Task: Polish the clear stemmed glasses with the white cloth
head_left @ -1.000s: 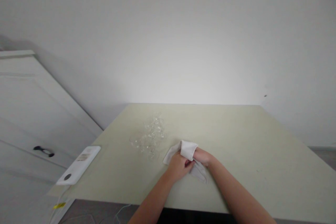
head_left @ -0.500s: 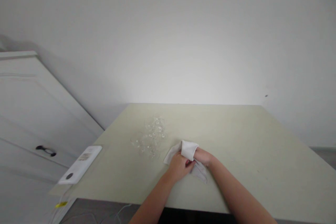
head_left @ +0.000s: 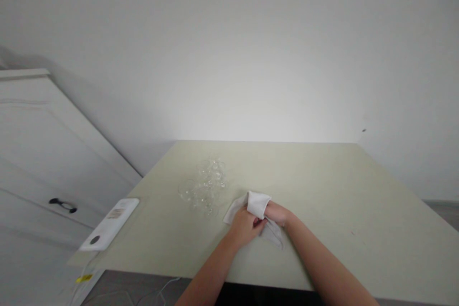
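A white cloth (head_left: 258,203) is bunched between my two hands near the front middle of the table, with one corner hanging toward the front edge. My left hand (head_left: 245,224) is closed on its near left side, fingers curled in. On the right, my right hand (head_left: 277,213) is closed with its fingers covered by a fold of the cloth. Whether something sits inside the cloth is hidden. To the left of my hands stands a cluster of several clear, see-through glass pieces (head_left: 204,186) with round outlines; their exact kind is hard to make out.
The pale table (head_left: 340,210) meets a white wall (head_left: 272,57) at its far edge. At the left edge lies a white power strip (head_left: 110,224) with a cable running down. A white cabinet (head_left: 43,153) with a dark handle (head_left: 63,205) stands at the left.
Almost nothing differs; both hands stay on the cloth in the same place. The view has shifted only slightly.
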Demonstrator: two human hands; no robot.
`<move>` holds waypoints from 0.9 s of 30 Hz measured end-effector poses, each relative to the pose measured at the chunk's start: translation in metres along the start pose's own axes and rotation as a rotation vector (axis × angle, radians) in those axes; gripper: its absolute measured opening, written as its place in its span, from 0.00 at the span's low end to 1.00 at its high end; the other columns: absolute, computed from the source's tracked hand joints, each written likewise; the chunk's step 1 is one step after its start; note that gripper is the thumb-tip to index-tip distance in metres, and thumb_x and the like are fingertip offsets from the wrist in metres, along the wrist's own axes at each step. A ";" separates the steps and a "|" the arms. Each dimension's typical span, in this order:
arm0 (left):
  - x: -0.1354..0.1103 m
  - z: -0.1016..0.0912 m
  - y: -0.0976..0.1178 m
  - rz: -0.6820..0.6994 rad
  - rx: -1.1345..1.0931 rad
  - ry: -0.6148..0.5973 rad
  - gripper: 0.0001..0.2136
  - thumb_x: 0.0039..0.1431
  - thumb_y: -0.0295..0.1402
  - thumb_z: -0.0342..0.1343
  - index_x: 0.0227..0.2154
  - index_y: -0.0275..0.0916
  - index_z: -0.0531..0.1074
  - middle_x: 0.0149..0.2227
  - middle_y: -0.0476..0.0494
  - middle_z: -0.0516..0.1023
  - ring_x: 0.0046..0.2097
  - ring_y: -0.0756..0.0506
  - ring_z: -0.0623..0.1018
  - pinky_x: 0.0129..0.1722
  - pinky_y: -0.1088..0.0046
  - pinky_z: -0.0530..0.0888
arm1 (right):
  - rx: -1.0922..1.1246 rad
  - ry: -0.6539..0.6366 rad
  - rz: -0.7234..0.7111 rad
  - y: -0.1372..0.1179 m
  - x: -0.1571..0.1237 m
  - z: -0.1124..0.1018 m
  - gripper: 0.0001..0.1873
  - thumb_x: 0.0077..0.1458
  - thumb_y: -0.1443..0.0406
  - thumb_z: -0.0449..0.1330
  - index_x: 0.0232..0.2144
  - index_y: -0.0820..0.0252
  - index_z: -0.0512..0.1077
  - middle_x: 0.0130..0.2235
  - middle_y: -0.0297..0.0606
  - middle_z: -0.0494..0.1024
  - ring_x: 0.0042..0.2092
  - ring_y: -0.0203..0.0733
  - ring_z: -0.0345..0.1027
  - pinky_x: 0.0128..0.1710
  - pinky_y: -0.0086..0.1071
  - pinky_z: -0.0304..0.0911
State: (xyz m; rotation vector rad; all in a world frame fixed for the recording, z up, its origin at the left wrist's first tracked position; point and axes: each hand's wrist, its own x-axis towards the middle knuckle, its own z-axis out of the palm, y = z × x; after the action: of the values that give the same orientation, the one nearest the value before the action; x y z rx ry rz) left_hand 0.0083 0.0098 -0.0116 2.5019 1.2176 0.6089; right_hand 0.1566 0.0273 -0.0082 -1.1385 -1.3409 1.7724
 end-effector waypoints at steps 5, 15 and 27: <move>0.001 -0.001 0.000 -0.021 -0.038 -0.023 0.10 0.55 0.36 0.56 0.22 0.37 0.72 0.23 0.45 0.74 0.29 0.44 0.74 0.31 0.68 0.67 | -0.013 0.009 -0.010 0.005 0.002 -0.003 0.15 0.42 0.55 0.64 0.27 0.62 0.74 0.26 0.33 0.77 0.28 0.38 0.69 0.30 0.31 0.64; -0.001 -0.003 0.002 -0.011 -0.027 -0.010 0.08 0.55 0.35 0.56 0.25 0.37 0.73 0.26 0.43 0.77 0.31 0.43 0.75 0.32 0.67 0.67 | 0.009 0.000 -0.003 0.003 0.001 -0.001 0.14 0.40 0.55 0.65 0.24 0.61 0.73 0.24 0.33 0.76 0.28 0.38 0.69 0.29 0.31 0.64; -0.015 -0.028 0.009 0.076 -0.167 0.151 0.04 0.56 0.32 0.57 0.29 0.38 0.71 0.32 0.45 0.75 0.37 0.46 0.73 0.39 0.69 0.68 | 0.039 0.042 -0.167 -0.001 0.001 0.000 0.18 0.49 0.50 0.61 0.28 0.60 0.74 0.28 0.36 0.77 0.32 0.41 0.70 0.38 0.36 0.66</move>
State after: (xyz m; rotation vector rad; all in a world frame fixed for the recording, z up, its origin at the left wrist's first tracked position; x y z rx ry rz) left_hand -0.0073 -0.0054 0.0128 2.4069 1.0757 0.8944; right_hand 0.1565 0.0286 -0.0072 -1.0070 -1.3309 1.6391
